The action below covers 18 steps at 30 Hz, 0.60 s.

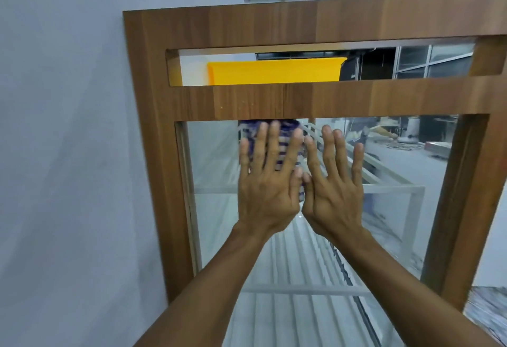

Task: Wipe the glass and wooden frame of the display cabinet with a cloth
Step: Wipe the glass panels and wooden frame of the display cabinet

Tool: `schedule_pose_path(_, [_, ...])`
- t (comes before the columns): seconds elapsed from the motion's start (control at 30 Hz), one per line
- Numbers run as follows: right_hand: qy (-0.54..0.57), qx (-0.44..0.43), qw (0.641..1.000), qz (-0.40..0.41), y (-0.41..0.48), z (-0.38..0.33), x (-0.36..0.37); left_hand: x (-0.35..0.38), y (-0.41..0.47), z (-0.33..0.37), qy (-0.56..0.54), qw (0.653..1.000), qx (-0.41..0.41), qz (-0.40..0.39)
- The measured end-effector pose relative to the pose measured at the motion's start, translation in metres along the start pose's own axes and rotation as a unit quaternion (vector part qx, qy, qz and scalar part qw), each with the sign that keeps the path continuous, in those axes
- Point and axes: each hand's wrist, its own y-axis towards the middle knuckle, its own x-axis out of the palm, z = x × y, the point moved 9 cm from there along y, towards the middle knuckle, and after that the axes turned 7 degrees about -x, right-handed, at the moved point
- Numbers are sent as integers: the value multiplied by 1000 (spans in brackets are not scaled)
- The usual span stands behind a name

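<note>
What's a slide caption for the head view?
Left hand presses striped cloth on cabinet glass under the frame; right hand flat beside it.

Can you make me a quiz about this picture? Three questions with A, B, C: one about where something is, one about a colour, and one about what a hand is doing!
1. Where is the striped cloth?
A. On the floor.
B. Under the left hand, against the glass.
C. On a chair.

2. What colour is the thing seen through the top opening of the wooden frame?
A. Green.
B. Red.
C. Yellow.

3. How are the fingers of the right hand?
A. Straight and spread.
B. Curled in a fist.
C. Wrapped round a bottle.

Answers:
1 B: blue and white stripes peek out between the left hand's fingers on the pane.
2 C: it is bright yellow.
3 A: the fingers point up, flat on the glass.
</note>
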Motion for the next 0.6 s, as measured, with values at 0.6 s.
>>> schedule_pose_path(0.6, [-13, 18, 1000, -10, -19, 89, -24, 14, -16, 24, 23, 999, -33, 10])
